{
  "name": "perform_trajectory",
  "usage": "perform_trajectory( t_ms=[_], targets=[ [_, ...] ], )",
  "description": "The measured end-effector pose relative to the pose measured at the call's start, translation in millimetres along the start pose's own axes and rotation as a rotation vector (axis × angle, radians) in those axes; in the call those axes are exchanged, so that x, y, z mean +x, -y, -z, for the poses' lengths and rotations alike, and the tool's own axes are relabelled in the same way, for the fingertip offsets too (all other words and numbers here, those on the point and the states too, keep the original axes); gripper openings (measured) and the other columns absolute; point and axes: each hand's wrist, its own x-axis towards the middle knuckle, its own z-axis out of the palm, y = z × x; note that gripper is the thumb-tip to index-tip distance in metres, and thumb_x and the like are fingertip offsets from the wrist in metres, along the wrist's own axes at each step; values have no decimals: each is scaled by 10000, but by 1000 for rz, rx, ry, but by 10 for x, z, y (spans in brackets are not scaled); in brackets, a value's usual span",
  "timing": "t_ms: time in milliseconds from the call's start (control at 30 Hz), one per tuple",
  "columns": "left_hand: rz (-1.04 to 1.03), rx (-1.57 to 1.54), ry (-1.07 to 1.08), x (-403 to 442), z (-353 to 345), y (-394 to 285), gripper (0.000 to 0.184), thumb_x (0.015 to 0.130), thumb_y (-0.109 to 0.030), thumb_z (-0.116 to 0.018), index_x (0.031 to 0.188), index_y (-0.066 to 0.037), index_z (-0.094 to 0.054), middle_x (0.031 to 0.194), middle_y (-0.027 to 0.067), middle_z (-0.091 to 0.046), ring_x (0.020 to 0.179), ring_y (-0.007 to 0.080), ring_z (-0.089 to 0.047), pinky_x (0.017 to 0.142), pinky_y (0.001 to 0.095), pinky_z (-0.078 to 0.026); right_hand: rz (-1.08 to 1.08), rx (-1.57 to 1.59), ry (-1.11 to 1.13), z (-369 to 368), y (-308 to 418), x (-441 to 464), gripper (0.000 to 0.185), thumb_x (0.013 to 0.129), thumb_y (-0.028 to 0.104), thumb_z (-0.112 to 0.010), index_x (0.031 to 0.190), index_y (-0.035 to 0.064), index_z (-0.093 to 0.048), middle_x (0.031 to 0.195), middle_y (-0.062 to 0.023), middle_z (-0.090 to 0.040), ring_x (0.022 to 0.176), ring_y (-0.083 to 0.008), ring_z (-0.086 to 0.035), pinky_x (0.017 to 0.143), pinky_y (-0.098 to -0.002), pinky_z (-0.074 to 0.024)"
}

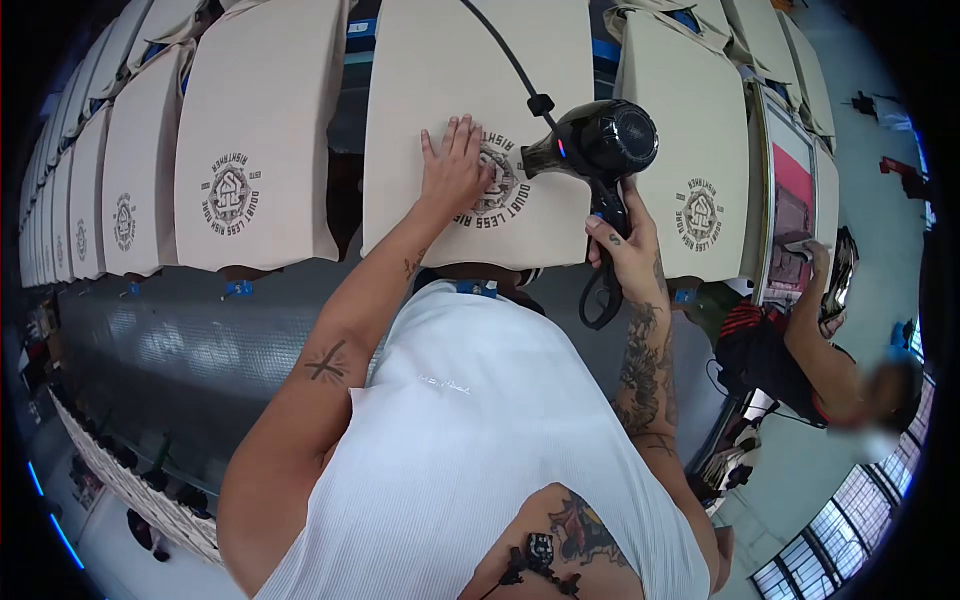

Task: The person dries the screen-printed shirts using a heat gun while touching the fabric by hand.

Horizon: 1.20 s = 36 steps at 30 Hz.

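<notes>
Evidently, the left hand point(456, 168) lies spread, grasping nothing, on the cream cloth point(420, 75), partly covering its round print point(505, 187); the cloth looks soft and light, best smoothed palm-down. Rightward, the black hair dryer point(608, 140) hangs above it, nozzle point(540, 160) toward the print: probably rigid, top-heavy, its nozzle perhaps hot, so the handle point(608, 205), which the right hand point(632, 245) grasps, suits best.

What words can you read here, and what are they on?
"RISKTAKER": on the left shirt, right shirt and middle shirt.
"DOUBT LESS RISK MORE": same shirts, but the left hand covers part of the middle print.
Stitching on the white top: too blurred to read.
Farther shirts' prints: too small.
</notes>
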Motion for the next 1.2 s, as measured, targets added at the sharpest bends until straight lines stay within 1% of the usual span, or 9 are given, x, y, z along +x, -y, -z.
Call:
perform_trajectory(
  t_ms=[167,267,367,567,667,933,1067,1167,1200],
  targets=[
    [56,32,-17,186,-125,-360,696,927,-466,-513,1453,-39,-357,1549,166,-266,1458,339,-205,1098,697,-120,-37,86,13,389,-176,-258,818,870,64,-643,1535,17,-171,825,-53,-596,564,-101,-535,497,-241,-464],
    [122,98,40,195,-243,-402,776,921,-526,-490,1506,-66,-271,1562,160,-233,1474,333,-147,1091,715,-108,-37,50,12,674,-281,-428,813,873,55,-647,1533,12,-175,905,-71,-603,569,-95,-532,502,-239,-466],
    [110,171,56,188,-239,-399,793,925,-605,-441,1492,-68,-303,1567,161,-235,1472,320,-163,1110,688,-98,3,86,-9,991,-464,-576,812,873,50,-647,1531,4,-173,957,-74,-607,573,-90,-534,503,-244,-468],
    [203,131,70,53,-188,-659,787,917,-580,-478,1487,-65,-309,1556,169,-268,1462,329,-200,1104,693,-103,-51,103,5,1647,-559,-858,812,872,49,-650,1530,1,-177,935,-63,-607,569,-88,-536,505,-244,-469],
    [304,166,86,-80,-252,-800,805,919,-585,-462,1503,-64,-277,1577,177,-225,1469,346,-173,1109,684,-87,-37,164,-55,1964,-670,-983,821,864,54,-659,1532,13,-185,873,-48,-596,564,-88,-536,502,-239,-463],
    [350,229,55,-170,-433,-794,855,925,-642,-412,1526,-64,-221,1595,162,-173,1487,314,-126,1133,645,-54,-17,179,-340,2820,-1035,-1335,825,833,64,-679,1530,54,-237,808,-43,-600,564,-100,-546,487,-246,-456],
    [359,192,76,-117,-349,-858,823,917,-606,-472,1495,-51,-287,1579,175,-193,1477,340,-132,1119,667,-65,-6,259,-438,3223,-1234,-1407,794,850,75,-676,1528,92,-264,816,-60,-617,559,-123,-563,477,-253,-447],
    [438,106,117,73,-41,-1148,772,890,-517,-581,1467,-50,-367,1558,162,-273,1464,326,-199,1149,595,-115,2,276,-507,3474,-1231,-1378,785,858,83,-675,1529,110,-269,800,-60,-611,552,-128,-558,474,-256,-444],
    [424,-513,262,183,47,-1181,750,864,-456,-629,1452,-51,-399,1534,155,-326,1450,319,-240,1156,542,-155,8,272,-545,3533,-1194,-1335,772,861,84,-671,1525,106,-277,791,-59,-607,548,-130,-556,474,-257,-443]
  ],
)
